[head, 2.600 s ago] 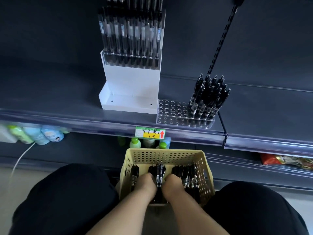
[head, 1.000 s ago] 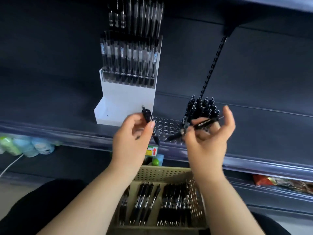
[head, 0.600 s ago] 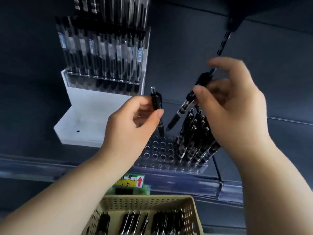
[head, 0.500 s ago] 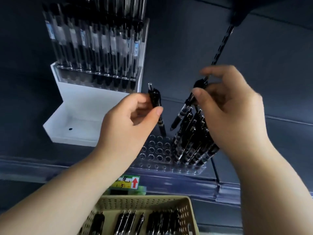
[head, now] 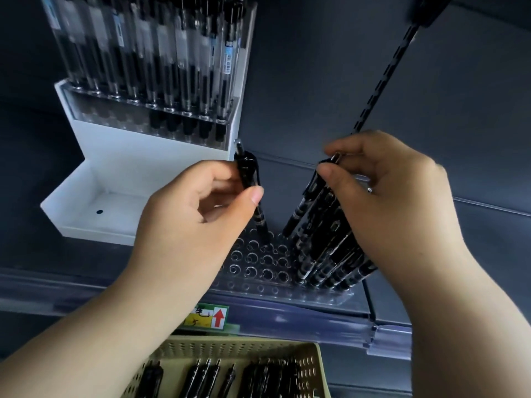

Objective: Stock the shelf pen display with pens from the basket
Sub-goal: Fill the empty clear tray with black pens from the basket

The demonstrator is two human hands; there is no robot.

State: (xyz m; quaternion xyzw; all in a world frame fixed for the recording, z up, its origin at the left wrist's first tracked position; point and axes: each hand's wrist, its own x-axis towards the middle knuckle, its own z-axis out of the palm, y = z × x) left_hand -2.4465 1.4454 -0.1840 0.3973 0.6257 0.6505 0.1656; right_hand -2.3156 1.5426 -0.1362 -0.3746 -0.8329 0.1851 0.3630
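Note:
A clear pen display rack (head: 260, 271) with rows of round holes stands on the dark shelf. Its right side holds several black pens (head: 330, 262); its left holes are empty. My left hand (head: 189, 222) pinches a black pen (head: 249, 179) upright, tip down at a hole near the rack's back. My right hand (head: 388, 196) grips another black pen (head: 309, 202), slanted, its tip just above the holes beside the standing pens. The yellow basket (head: 238, 351) below holds several black pens (head: 207, 377).
A white stand (head: 123, 179) with several clear-barrelled pens (head: 161, 64) sits left of the rack, its front tray bare. A yellow price tag (head: 207, 315) hangs on the shelf's front rail. A slotted black upright (head: 382, 79) runs up the back wall at right.
Both hands have lowered their pens toward the rack. The right-hand pen's tip has come down next to the standing pens; the left-hand pen's tip has reached the back holes.

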